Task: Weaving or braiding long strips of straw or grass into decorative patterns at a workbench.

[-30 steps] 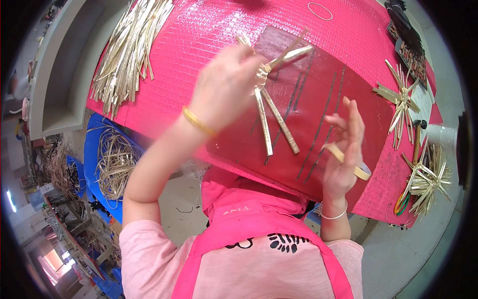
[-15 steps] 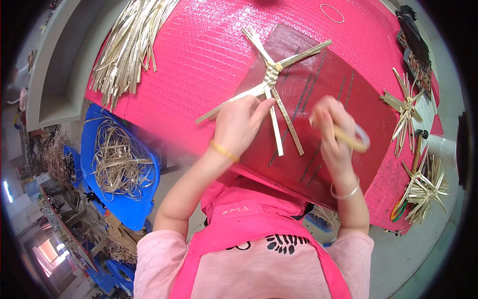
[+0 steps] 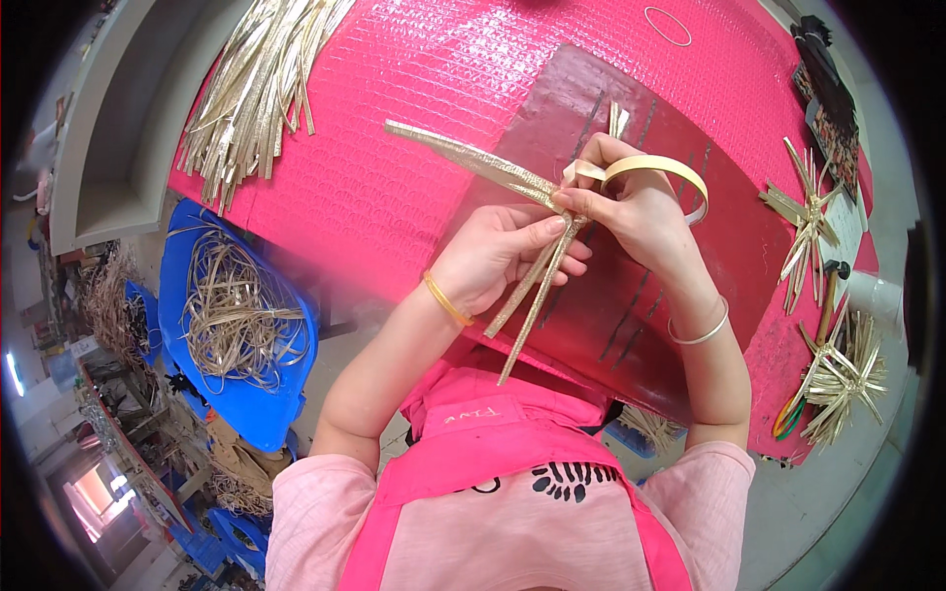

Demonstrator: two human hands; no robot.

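Right now, you seem to be taping the crossing of the gold strip piece (image 3: 520, 178), which you hold up over the left part of the dark red mat (image 3: 690, 256). Your left hand (image 3: 490, 251) pinches it just beneath the crossing, with two tails hanging over the mat's near left side. Your right hand (image 3: 641, 212), above the mat, is curled around the tape roll (image 3: 662, 161), its thumb pressed at the crossing; a pale tab shows by those fingertips, though I cannot tell whether it is stuck down. The next move probably calls for keeping your left pinch firm while you lay the tape snugly across the join, with each arm of strips lying flat.

Right of the mat lie a hammer (image 3: 828, 291) and two gold bundles, one nearer (image 3: 847, 379) and one farther (image 3: 808, 212). Beyond the mat's far left corner lies a pile of loose strips (image 3: 258, 98).
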